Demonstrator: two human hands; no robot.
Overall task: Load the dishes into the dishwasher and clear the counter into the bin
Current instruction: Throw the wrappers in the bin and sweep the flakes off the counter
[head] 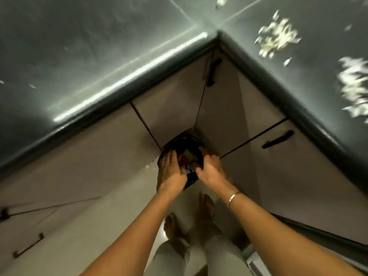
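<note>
Reaching down to the bin (185, 143), in the corner below the counter (99, 56), we rest our left hand (172, 172) on its rim, fingers fairly straight. Our right hand (211, 169) curls its fingers over the rim opposite. Scraps (278, 36) lie on the counter, up right of the bin.

Both my bare arms reach down and forward, nearly parallel, elbows almost straight. The hands are low and side by side, just apart, with their backs turned up toward me. My left hand (172, 172) has its fingers stretched forward, fairly straight and close together. My right hand (211, 169) bends its fingers down at the knuckles so their tips are hidden, and I cannot tell whether they grip anything; a thin bracelet (234, 199) circles that wrist.
</note>
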